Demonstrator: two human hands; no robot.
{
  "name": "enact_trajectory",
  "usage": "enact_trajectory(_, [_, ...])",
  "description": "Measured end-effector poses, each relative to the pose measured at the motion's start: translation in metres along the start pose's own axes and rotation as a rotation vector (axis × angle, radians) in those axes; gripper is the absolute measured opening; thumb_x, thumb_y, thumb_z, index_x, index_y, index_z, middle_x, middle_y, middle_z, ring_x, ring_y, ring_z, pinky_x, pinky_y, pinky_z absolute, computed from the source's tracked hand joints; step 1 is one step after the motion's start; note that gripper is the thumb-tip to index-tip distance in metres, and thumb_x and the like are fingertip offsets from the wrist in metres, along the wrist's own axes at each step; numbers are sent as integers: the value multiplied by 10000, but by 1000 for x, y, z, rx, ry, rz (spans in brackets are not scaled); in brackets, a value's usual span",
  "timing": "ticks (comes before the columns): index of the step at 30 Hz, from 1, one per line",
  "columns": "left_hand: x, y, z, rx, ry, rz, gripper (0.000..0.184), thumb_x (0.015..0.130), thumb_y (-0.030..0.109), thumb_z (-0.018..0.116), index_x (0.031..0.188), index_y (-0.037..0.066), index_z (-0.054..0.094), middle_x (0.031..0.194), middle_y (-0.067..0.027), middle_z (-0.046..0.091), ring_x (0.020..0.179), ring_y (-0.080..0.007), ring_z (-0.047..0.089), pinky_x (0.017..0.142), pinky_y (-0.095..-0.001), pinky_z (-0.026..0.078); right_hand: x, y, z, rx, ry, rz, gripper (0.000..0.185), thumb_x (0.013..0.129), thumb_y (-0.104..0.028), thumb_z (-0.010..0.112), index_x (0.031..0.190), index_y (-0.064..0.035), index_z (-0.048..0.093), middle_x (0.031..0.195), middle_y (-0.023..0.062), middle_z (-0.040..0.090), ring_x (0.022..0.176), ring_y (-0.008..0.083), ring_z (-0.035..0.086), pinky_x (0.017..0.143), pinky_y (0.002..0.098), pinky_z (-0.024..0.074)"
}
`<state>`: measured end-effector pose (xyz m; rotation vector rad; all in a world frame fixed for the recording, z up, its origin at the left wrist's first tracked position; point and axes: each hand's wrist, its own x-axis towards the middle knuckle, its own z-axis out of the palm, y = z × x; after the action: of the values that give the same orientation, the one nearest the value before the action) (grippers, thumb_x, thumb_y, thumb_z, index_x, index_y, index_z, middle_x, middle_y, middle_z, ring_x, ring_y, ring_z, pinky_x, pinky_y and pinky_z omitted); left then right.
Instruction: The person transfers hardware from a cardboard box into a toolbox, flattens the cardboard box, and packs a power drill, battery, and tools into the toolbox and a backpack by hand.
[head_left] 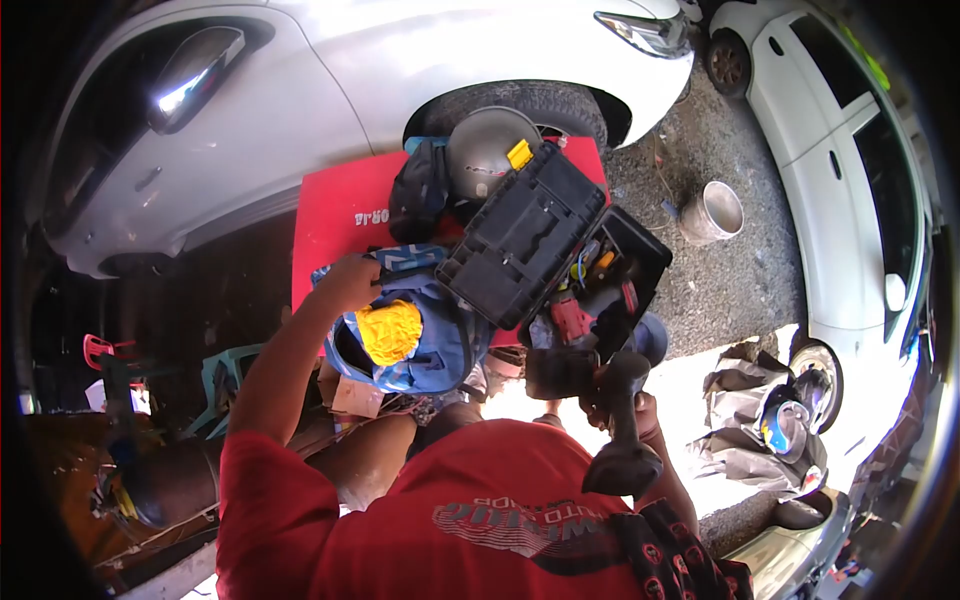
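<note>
My left hand [350,284] is closed on the upper edge of a blue bag [440,345], around a dark strap or handle. The bag gapes upward, and a bright yellow cloth-like bundle [389,332] lies in its mouth. My right hand [646,412] is wrapped round the grip of a dark cordless power tool [625,425], its wide base toward my body; its exact kind is unclear. Just beyond the tool, a black toolbox [655,250] stands with its lid [530,230] tipped back, holding red, yellow and dark tools.
The bag and toolbox rest on a red table [335,205] beside a white car [370,70]. Behind them are a grey helmet [490,150] and a black bag [420,190]. A bucket [713,213] stands on the ground at right, near another white car [830,150].
</note>
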<state>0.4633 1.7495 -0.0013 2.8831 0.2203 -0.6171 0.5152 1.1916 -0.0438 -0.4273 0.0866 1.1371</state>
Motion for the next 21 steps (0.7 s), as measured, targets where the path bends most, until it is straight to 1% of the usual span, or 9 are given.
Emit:
enact_trajectory(2, [-2,-4,10,-129,-28,-193,396,805,369,759,1032,45,732,1022,-214,723,977,-384,705,808,-499,555,0,-1,-3,-3,0,-11,870,706,-367,861,1438,-60,502,1009,277,612,703,338,661,623,388,589])
enact_trajectory(5, [8,-23,39,-63,79,-168,372,903,398,691,1071,69,727,991,-210,725,928,-405,710,797,-505,556,7,3,1,-10,-37,16,883,706,-367,863,1451,-70,494,1033,283,611,731,337,670,625,377,584])
enact_trajectory(7, [28,-14,20,14,-220,22,329,986,392,602,1082,109,741,988,-200,732,928,-413,709,814,-498,557,8,7,5,37,-36,51,874,719,-368,857,1448,-49,495,1066,281,627,797,339,674,652,372,579])
enact_trajectory(8, [46,-38,49,148,-116,240,314,1018,369,560,1033,126,758,981,-192,737,954,-403,707,826,-498,555,5,12,1,53,-71,42,837,749,-359,861,1426,-25,501,1086,227,645,885,322,674,711,392,578])
enact_trajectory(9, [54,-40,51,260,-110,329,322,1001,325,535,1088,120,767,1031,-173,753,974,-410,720,852,-528,573,6,15,-7,52,-121,21,802,778,-351,864,1404,-1,506,1106,174,663,974,305,673,771,411,577])
enact_trajectory(11, [40,6,26,47,2,-70,392,932,398,604,927,60,802,1012,-193,749,1006,-414,712,919,-519,560,4,10,17,-3,-49,8,763,781,-318,847,1404,-23,520,1118,125,663,957,295,651,814,414,558])
enact_trajectory(13, [41,19,31,65,55,-133,459,926,461,628,947,34,796,986,-230,749,964,-419,718,911,-499,564,3,17,-12,72,-68,50,798,770,-303,832,1430,-5,496,1174,156,668,1070,317,667,954,456,566])
enact_trajectory(15, [40,20,29,100,103,-155,426,920,454,661,957,54,801,937,-201,760,908,-389,732,862,-486,576,2,20,-14,70,-64,0,807,779,-306,826,1442,3,485,1216,174,668,1083,321,674,971,467,560])
enact_trajectory(21, [-8,-28,-11,-308,164,-213,308,892,389,709,957,101,795,895,-182,750,880,-349,737,806,-487,573,-12,17,-42,61,1,-54,791,782,-306,822,1443,-6,506,1240,169,687,1125,325,686,1020,451,546])
